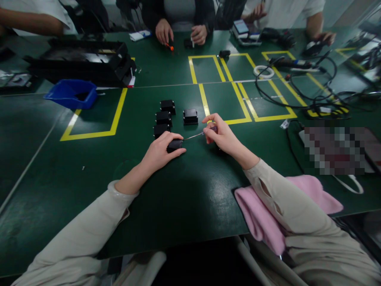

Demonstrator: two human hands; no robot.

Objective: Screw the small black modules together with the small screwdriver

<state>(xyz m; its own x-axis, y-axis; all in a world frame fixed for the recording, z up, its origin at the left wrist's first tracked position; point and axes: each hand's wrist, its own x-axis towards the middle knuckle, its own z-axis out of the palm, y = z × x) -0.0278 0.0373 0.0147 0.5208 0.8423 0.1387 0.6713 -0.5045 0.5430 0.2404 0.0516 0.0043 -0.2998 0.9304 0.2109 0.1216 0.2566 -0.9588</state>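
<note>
My left hand [162, 151] is closed around a small black box-shaped part [175, 145], thumb and fingers on opposite sides, on the green table. In my right hand [218, 134] is a thin screwdriver [195, 136], held nearly level. Its metal tip meets the right end of the part in my left hand; the exact contact point is too small to make out. Just beyond my left fingers, several like black parts stand in a row, the far one [167, 106] and a middle one [163, 117] among them. Another black part [190, 116] sits apart, right of that row.
A blue bin [73, 94] and black trays [116, 63] stand at the far left. Cables [297, 105] and a white tape ring [263, 72] lie at the right. A pink cloth [253, 210] is under my right forearm. Co-workers' hands [199, 35] are across the table.
</note>
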